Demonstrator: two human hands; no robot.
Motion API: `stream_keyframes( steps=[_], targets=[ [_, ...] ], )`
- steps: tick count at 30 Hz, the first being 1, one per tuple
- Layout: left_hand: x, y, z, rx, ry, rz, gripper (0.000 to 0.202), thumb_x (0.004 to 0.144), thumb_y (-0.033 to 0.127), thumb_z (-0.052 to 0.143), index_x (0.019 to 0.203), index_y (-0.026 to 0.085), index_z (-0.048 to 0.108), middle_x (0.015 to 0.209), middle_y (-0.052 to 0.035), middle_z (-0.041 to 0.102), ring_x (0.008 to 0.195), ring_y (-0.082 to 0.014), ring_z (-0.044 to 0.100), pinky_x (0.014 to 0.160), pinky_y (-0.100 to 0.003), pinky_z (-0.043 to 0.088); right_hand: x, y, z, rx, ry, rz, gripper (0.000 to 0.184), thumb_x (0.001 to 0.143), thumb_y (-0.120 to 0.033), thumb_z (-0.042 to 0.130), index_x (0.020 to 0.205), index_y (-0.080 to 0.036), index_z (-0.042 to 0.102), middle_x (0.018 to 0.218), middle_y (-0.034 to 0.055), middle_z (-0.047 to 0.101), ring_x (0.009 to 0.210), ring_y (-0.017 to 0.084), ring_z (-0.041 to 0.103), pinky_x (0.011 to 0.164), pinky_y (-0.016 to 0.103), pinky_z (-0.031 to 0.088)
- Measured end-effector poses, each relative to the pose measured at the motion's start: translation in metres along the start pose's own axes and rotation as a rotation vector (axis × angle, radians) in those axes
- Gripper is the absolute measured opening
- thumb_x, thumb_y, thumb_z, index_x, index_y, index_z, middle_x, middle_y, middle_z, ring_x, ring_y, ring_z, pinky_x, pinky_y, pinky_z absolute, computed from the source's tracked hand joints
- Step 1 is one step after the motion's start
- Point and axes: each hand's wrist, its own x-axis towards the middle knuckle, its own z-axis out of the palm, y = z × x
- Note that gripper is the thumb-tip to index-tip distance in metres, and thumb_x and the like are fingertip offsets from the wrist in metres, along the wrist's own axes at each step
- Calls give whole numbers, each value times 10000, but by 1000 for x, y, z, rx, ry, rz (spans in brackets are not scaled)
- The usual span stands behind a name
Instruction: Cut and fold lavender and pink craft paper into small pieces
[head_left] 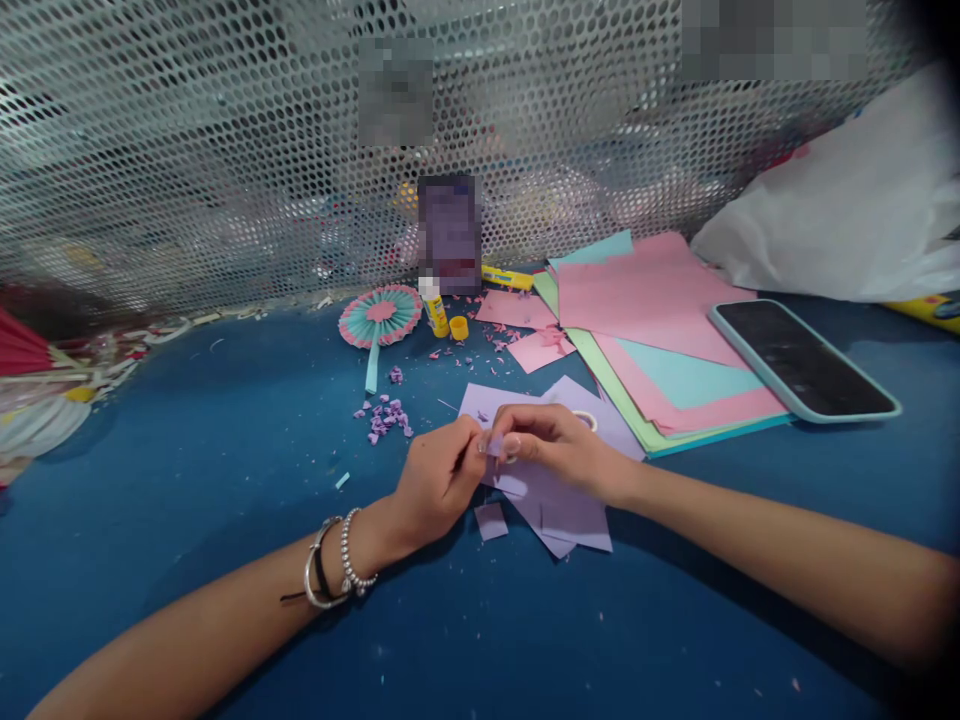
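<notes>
My left hand (pixel 444 478) is closed, thumb against curled fingers, on a small piece of purple paper (pixel 493 447). My right hand (pixel 559 447) meets it from the right, its thumb and fingertips pinched at the same piece. Beneath both hands lie purple paper sheets (pixel 577 525), overlapping at angles. A loose purple paper square (pixel 491 521) rests just below them. Partly hidden behind my right hand is a white ring-shaped handle (pixel 586 419), perhaps of scissors. Left of the sheets sits a cluster of crumpled purple paper bits (pixel 388 420).
A pleated pink and blue paper fan (pixel 381 318) lies farther back, beside an uncapped glue stick (pixel 436 312) and its yellow cap (pixel 458 328). A phone (pixel 806 360) rests on stacked coloured paper (pixel 652 300) at right. Perforated metal mesh (pixel 247 130) borders the blue table's far side.
</notes>
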Motion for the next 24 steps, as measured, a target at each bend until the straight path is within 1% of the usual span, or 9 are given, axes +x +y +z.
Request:
stream_keyframes(
  steps=[3, 6, 14, 18, 21, 24],
  targets=[
    [1, 1, 0, -32, -25, 0, 233, 924, 226, 356, 708, 177, 428, 554, 53, 441, 459, -65, 380, 453, -182, 304, -2, -2, 3, -56, -53, 11, 227, 795, -386, 578, 753, -164, 587, 718, 2, 573, 663, 100, 513, 618, 243, 400],
    [1, 2, 0, -47, -51, 9, 235, 923, 233, 351, 705, 180, 419, 541, 58, 432, 443, -65, 374, 450, -186, 301, -3, -5, 4, -68, -73, 15, 227, 805, -379, 565, 752, -160, 587, 710, 4, 567, 665, 101, 515, 619, 243, 405],
    [0, 4, 0, -54, -76, -48, 228, 918, 232, 338, 715, 179, 429, 528, 54, 456, 441, -68, 412, 454, -195, 320, -3, -5, 2, -23, -84, 11, 209, 785, -356, 601, 736, -153, 583, 697, 7, 582, 670, 103, 532, 624, 245, 417],
    [0, 3, -2, -97, -117, -67, 241, 929, 227, 327, 709, 179, 411, 535, 54, 455, 453, -63, 410, 465, -189, 324, -3, -3, 2, 1, -88, 12, 201, 789, -343, 600, 742, -148, 585, 695, 10, 596, 672, 107, 555, 628, 249, 428],
    [-2, 0, -2, -142, -136, -85, 270, 945, 245, 282, 711, 181, 402, 560, 40, 463, 475, -73, 407, 480, -203, 338, -4, -1, 2, 20, -88, 16, 191, 792, -334, 599, 753, -147, 591, 691, 9, 601, 670, 109, 566, 636, 257, 436],
    [-3, -2, -1, -178, -151, -62, 294, 951, 275, 240, 728, 181, 407, 606, 16, 492, 510, -86, 428, 496, -218, 357, -4, -1, 2, 32, -75, 22, 190, 775, -333, 617, 727, -150, 596, 668, 3, 599, 652, 103, 564, 625, 252, 439]
  ],
)
